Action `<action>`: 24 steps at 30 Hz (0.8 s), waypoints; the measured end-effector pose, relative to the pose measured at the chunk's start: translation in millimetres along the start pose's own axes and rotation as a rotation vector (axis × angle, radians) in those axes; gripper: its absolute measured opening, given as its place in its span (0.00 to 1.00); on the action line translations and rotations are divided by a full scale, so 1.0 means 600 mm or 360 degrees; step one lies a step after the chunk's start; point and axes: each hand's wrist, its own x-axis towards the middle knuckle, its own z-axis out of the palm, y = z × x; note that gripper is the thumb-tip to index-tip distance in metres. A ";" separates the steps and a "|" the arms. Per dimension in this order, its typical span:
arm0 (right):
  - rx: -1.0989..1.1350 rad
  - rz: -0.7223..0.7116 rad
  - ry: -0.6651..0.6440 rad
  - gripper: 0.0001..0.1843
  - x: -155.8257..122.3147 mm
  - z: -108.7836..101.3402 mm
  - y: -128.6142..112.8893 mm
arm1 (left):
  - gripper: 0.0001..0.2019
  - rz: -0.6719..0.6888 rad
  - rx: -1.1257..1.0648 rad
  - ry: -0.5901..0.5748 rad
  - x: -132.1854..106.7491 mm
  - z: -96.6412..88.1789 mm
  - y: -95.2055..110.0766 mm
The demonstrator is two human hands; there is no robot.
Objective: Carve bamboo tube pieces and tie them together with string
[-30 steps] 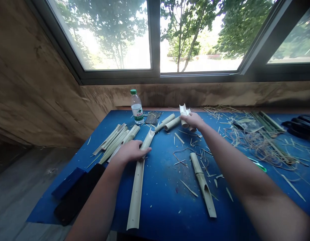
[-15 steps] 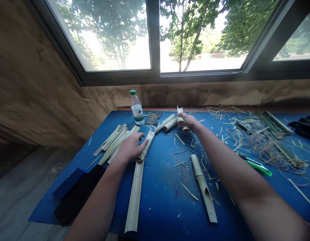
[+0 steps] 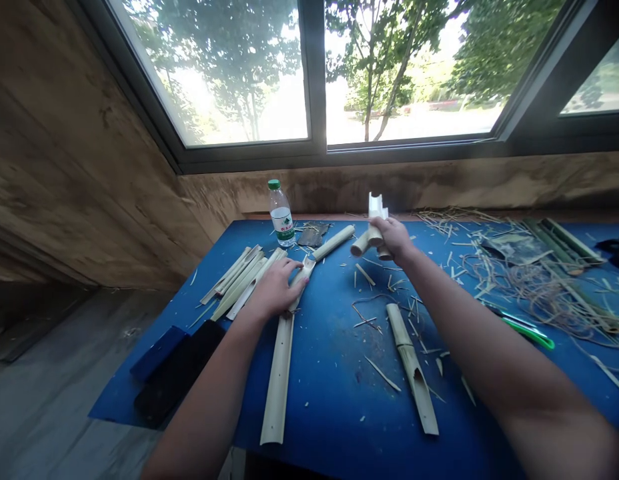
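my right hand (image 3: 392,237) has its grip shut round the short bamboo tubes (image 3: 363,244), lifted over the far surface (image 3: 334,373); light, stiff, slick I reckon, so hold mid-length. left hand (image 3: 277,288) rests open-fingered on the long split bamboo (image 3: 281,367)

Your right hand (image 3: 393,239) hides the middles of the bamboo pieces (image 3: 375,205); at three o'clock a dark object (image 3: 618,245) (shape unclear) runs off-frame.
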 end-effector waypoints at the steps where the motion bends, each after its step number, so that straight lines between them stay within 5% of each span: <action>1: 0.0013 -0.0023 0.0013 0.19 -0.008 -0.017 -0.003 | 0.24 -0.0016 0.0001 -0.0015 0.000 0.000 0.000; 7: 0.0031 -0.0097 0.0045 0.17 -0.051 -0.078 0.019 | 0.23 -0.0132 -0.0018 -0.0002 0.000 -0.002 0.006; 14: 0.0010 -0.0114 0.0082 0.18 -0.049 -0.052 0.062 | 0.23 -0.0211 0.0052 0.0435 -0.008 -0.019 0.042; 18: 0.0000 -0.0147 0.0066 0.18 -0.044 -0.041 0.078 | 0.25 -0.0051 0.0068 0.0393 -0.012 -0.033 0.140; 21: 0.0002 -0.0176 0.0106 0.21 -0.039 -0.036 0.097 | 0.23 0.0607 0.0218 0.0086 -0.008 -0.010 0.259; 24: 0.0034 -0.0199 0.0121 0.22 -0.034 -0.031 0.114 | 0.23 0.1028 0.0100 -0.0278 -0.007 0.049 0.392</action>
